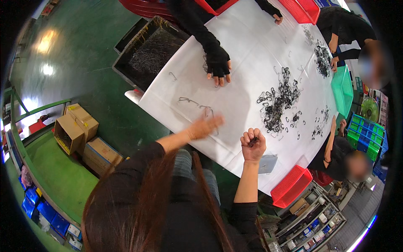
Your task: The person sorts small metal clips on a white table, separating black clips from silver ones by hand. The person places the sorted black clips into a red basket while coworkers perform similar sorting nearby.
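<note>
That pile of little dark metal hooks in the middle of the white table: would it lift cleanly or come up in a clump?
The pile of hooks looks interlocked, so they would probably snag together. Each seems thin bent wire, likely stiff and light. Curved shapes should not roll far.

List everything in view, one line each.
table: one, white, centre
hooks: one big pile, dark, right of centre
hook heap: one, dark, far right
bent wires: a few, grey, near left hand
baskets: three, red, table edges
bin: one, black, left of table
boxes: three, brown, floor
gloved hand: one, co-worker's, on table
left hand: blurred, open, over table
right hand: fist around dark pieces
</note>
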`<act>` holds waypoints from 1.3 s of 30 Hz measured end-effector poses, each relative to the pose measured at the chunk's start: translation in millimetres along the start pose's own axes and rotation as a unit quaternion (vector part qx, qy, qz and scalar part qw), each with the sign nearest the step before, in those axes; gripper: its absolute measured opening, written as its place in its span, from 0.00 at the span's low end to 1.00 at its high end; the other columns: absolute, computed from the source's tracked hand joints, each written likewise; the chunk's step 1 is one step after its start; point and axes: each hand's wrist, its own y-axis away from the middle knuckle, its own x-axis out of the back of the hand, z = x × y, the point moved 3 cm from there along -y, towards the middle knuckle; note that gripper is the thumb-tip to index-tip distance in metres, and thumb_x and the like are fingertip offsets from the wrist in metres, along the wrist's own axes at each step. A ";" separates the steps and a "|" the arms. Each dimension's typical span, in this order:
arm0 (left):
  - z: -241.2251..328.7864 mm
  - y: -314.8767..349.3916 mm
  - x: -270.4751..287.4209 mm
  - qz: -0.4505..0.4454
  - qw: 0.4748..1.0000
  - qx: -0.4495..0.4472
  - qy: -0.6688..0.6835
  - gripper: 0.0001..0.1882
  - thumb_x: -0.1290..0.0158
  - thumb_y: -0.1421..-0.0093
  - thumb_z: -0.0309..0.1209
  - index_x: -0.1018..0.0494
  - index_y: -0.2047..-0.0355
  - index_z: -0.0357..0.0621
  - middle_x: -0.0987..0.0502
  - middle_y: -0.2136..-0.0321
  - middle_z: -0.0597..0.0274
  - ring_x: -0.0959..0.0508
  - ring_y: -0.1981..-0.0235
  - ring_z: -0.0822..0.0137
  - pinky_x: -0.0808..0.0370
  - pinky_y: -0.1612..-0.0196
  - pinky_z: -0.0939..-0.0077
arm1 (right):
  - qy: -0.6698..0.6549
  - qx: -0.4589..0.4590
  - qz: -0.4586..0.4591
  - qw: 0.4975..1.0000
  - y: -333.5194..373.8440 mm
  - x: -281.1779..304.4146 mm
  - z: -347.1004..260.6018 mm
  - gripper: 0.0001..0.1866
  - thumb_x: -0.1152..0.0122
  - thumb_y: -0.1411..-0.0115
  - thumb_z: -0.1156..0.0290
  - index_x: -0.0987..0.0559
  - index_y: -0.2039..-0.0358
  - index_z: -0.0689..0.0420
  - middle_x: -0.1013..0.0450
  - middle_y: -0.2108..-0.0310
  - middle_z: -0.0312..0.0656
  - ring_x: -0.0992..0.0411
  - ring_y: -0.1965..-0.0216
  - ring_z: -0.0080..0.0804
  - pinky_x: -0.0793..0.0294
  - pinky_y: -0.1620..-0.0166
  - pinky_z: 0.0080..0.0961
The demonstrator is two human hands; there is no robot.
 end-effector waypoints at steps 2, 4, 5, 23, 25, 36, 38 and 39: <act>59.4 5.3 -9.6 -0.021 0.981 -0.130 0.146 0.32 0.59 0.43 0.33 0.48 0.37 0.48 0.48 0.36 0.63 0.53 0.33 0.65 0.61 0.36 0.42 | 0.013 -0.005 0.005 1.000 2.8 -10.1 0.5 0.15 0.49 0.42 0.62 0.41 0.81 0.51 0.42 0.78 0.33 0.42 0.77 0.25 0.43 0.75 0.21; 58.1 -0.1 -21.5 -0.023 0.972 -0.070 0.224 0.31 0.59 0.42 0.34 0.48 0.37 0.48 0.48 0.36 0.64 0.53 0.33 0.64 0.60 0.35 0.45 | 0.022 -0.003 0.010 1.000 6.2 -17.7 0.3 0.15 0.49 0.43 0.62 0.42 0.81 0.50 0.42 0.78 0.33 0.42 0.77 0.24 0.44 0.75 0.21; 54.1 -2.6 -24.5 -0.065 0.962 -0.044 0.261 0.31 0.59 0.41 0.34 0.48 0.37 0.48 0.48 0.36 0.64 0.53 0.33 0.64 0.60 0.35 0.47 | 0.026 -0.002 0.017 1.000 8.7 -19.7 0.5 0.15 0.49 0.43 0.62 0.42 0.81 0.50 0.42 0.78 0.33 0.42 0.78 0.24 0.44 0.75 0.21; -296.0 62.9 58.4 0.027 0.920 0.389 0.040 0.21 0.58 0.42 0.28 0.35 0.47 0.37 0.33 0.47 0.46 0.35 0.44 0.50 0.39 0.41 0.64 | 0.030 0.222 0.405 0.887 194.4 145.4 -105.8 0.17 0.47 0.38 0.56 0.35 0.81 0.49 0.45 0.87 0.27 0.50 0.89 0.18 0.53 0.85 0.18; -289.8 51.4 68.8 0.050 0.910 0.408 0.050 0.17 0.58 0.42 0.28 0.29 0.53 0.39 0.28 0.53 0.50 0.29 0.51 0.52 0.33 0.48 0.64 | 0.137 0.327 0.454 0.817 237.6 177.8 -164.6 0.17 0.45 0.40 0.58 0.35 0.82 0.48 0.44 0.88 0.27 0.50 0.89 0.17 0.55 0.85 0.17; -139.9 19.6 111.9 0.139 0.887 0.438 0.049 0.14 0.56 0.43 0.22 0.27 0.57 0.39 0.25 0.59 0.53 0.26 0.57 0.54 0.29 0.55 0.68 | 0.553 0.240 0.675 0.424 344.8 406.0 -399.5 0.20 0.42 0.43 0.56 0.24 0.59 0.60 0.27 0.62 0.45 0.29 0.60 0.38 0.31 0.54 0.34; -105.2 -1.7 100.8 0.164 0.901 0.387 0.105 0.16 0.56 0.44 0.18 0.28 0.56 0.40 0.25 0.59 0.54 0.26 0.59 0.58 0.29 0.57 0.70 | 0.636 0.275 0.582 0.426 295.0 405.0 -389.0 0.19 0.39 0.46 0.62 0.25 0.58 0.61 0.28 0.58 0.47 0.31 0.56 0.43 0.33 0.51 0.36; -87.7 -13.5 92.1 0.164 0.900 0.384 0.124 0.18 0.56 0.45 0.17 0.28 0.55 0.41 0.26 0.58 0.55 0.26 0.59 0.59 0.28 0.56 0.72 | 0.678 0.290 0.514 0.438 258.5 394.1 -368.2 0.18 0.38 0.48 0.65 0.25 0.58 0.60 0.29 0.58 0.48 0.32 0.54 0.42 0.33 0.50 0.35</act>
